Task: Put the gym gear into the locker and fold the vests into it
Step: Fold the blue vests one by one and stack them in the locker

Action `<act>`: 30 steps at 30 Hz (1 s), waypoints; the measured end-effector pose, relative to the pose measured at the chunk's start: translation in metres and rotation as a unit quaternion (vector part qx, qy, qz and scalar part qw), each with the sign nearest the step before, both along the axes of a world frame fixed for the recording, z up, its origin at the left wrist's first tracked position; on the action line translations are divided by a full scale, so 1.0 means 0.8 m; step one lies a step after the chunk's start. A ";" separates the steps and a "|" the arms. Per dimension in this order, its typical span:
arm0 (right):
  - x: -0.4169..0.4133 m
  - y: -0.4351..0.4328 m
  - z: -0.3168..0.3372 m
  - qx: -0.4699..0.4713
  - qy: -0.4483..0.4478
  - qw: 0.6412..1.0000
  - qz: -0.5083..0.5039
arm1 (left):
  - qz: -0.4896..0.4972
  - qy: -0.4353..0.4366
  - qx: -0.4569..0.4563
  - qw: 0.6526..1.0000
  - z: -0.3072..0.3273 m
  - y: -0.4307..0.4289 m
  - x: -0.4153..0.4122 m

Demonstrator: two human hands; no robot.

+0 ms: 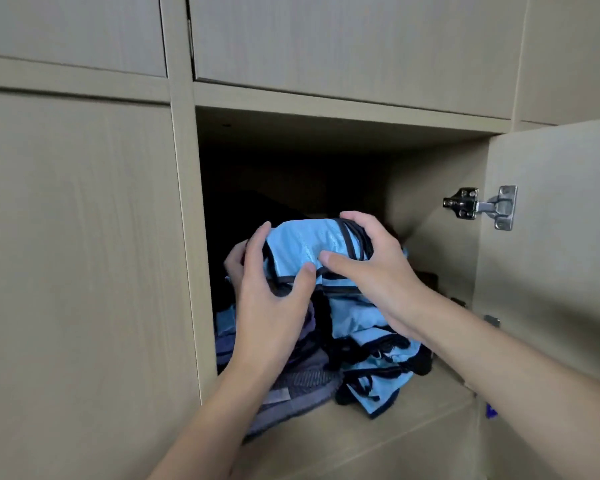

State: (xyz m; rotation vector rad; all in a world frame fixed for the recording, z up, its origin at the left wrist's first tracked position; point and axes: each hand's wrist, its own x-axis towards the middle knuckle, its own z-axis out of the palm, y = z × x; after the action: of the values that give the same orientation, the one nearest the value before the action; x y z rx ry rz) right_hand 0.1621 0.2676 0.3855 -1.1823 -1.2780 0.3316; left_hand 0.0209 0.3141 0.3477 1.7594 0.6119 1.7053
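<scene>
In the middle of the frame, inside the open locker [430,174], the left hand [271,292] and right hand [374,275] both clasp a folded light-blue vest [302,242] from either side, seemingly to keep its fold tight while seating it on the pile of vests [371,370] below.

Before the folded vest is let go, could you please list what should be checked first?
1. The locker door is open: ok.
2. The left hand and right hand both grip the folded vest: ok.
3. The folded vest is within the locker opening: ok.
4. The pile of vests beneath is tidy: not ok, rumpled, straps loose.
5. Room behind the pile: cannot tell, too dark.
</scene>
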 end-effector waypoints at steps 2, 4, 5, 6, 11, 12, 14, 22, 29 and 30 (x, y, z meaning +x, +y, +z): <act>0.001 0.028 0.013 0.009 0.008 1.000 0.009 | 0.064 -0.008 0.023 0.998 0.012 0.014 0.009; -0.001 0.053 0.020 0.012 0.020 0.999 0.021 | 0.108 -0.019 0.028 0.994 0.019 0.028 0.020; -0.003 0.066 0.020 0.010 0.028 0.999 0.034 | 0.129 -0.022 0.021 0.991 0.020 0.035 0.024; -0.005 0.078 0.019 0.004 0.026 0.999 0.048 | 0.156 -0.021 0.007 0.988 0.018 0.042 0.028; -0.015 0.125 -0.015 -0.102 -0.123 0.987 0.017 | 0.301 0.044 -0.089 0.949 -0.018 0.073 0.034; -0.016 0.128 -0.023 -0.087 -0.148 0.985 -0.003 | 0.308 0.038 -0.085 0.947 -0.025 0.076 0.034; -0.019 0.130 -0.039 -0.016 -0.184 0.983 -0.022 | 0.319 0.027 -0.069 0.945 -0.039 0.078 0.032; -0.019 0.138 -0.082 0.013 -0.153 0.988 -0.015 | 0.342 0.034 0.035 0.938 -0.066 0.084 0.025; -0.022 0.138 -0.096 0.017 -0.118 0.993 0.002 | 0.383 0.110 0.052 0.916 -0.090 0.091 0.022; -0.024 0.138 -0.100 0.015 -0.113 0.993 0.003 | 0.374 0.100 0.030 0.921 -0.094 0.087 0.022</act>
State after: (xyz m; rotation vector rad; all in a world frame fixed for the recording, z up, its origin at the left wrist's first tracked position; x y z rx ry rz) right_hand 0.1431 0.3776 0.3055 -1.2157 -1.4780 0.1854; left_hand 0.0384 0.3836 0.2722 1.8868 1.4886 2.0367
